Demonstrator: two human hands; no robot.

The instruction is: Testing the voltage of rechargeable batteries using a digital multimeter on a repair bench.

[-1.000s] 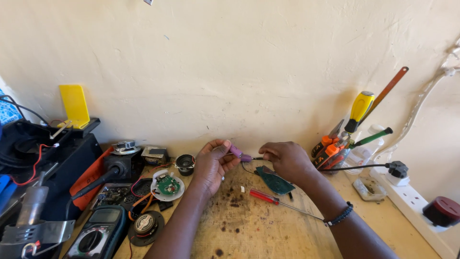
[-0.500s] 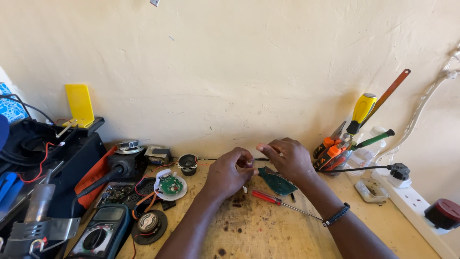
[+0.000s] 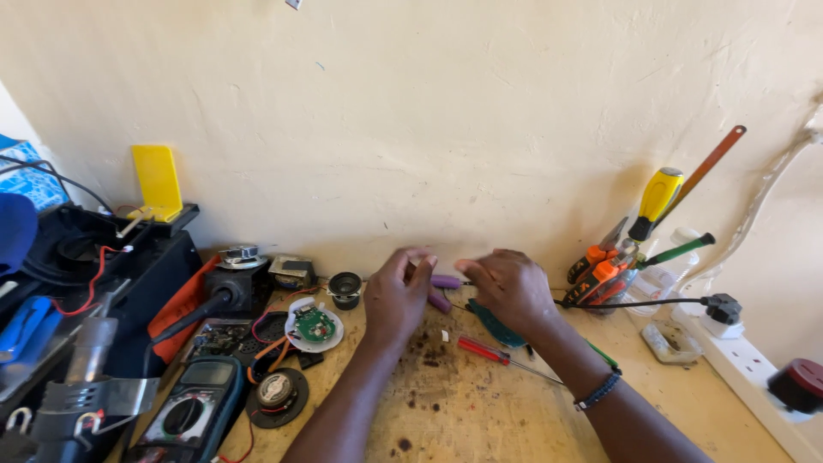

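Left hand (image 3: 396,296) and right hand (image 3: 506,287) both pinch small purple cells (image 3: 445,282) above the tabletop (image 3: 480,411). Cells look light, rigid, smooth and likely slippery; best gripped around the middle.

Left hand (image 3: 396,293) and right hand (image 3: 507,287) close together over wooden bench (image 3: 480,411), pinching small purple cylinders (image 3: 444,282). Red screwdriver (image 3: 484,350) just below. Round green circuit board (image 3: 314,326), multimeter (image 3: 190,410) left. Tool holder (image 3: 613,266) right.
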